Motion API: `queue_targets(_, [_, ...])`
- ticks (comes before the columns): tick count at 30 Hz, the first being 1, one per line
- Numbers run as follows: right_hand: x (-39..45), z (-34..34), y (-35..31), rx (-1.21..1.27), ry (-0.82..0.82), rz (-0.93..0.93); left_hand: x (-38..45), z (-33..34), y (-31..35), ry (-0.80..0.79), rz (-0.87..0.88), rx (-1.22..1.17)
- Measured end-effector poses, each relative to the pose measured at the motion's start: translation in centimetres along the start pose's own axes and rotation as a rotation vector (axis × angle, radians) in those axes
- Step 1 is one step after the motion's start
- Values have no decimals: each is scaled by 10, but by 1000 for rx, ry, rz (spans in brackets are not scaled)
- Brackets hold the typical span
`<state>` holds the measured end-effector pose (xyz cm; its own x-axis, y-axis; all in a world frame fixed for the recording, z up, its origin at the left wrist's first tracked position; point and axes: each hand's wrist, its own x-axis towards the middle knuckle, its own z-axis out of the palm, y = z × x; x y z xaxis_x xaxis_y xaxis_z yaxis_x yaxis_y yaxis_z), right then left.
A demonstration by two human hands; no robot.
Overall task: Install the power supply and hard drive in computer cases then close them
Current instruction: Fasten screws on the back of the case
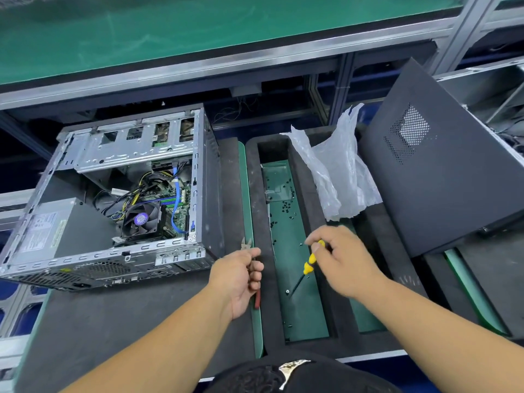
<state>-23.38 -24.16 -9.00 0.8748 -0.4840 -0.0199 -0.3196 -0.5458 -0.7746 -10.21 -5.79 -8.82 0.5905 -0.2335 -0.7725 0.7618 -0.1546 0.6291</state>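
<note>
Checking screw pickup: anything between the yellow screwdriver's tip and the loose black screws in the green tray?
Nothing visible. The right hand holds the yellow-handled screwdriver over the green recessed tray, tip beside a loose black screw.

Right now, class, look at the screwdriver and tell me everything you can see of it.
The screwdriver has a yellow handle, seemingly plastic, with a waisted grip and a thin dark shaft. The right hand pinches its top end, fingers curled round it. It slants down to the left, its tip low in the green-floored tray, at or just above the floor, close to a small screw. Whether the tip touches that screw cannot be told.
</note>
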Motion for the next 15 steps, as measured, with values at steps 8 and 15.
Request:
queue_targets(8, [-32, 44, 9, -419, -322, -180, -3, -8, -6, -80, -41, -54])
queue_targets(15, [-38, 49, 6, -505, -383, -235, -5, -14, -11, -55, -44, -24])
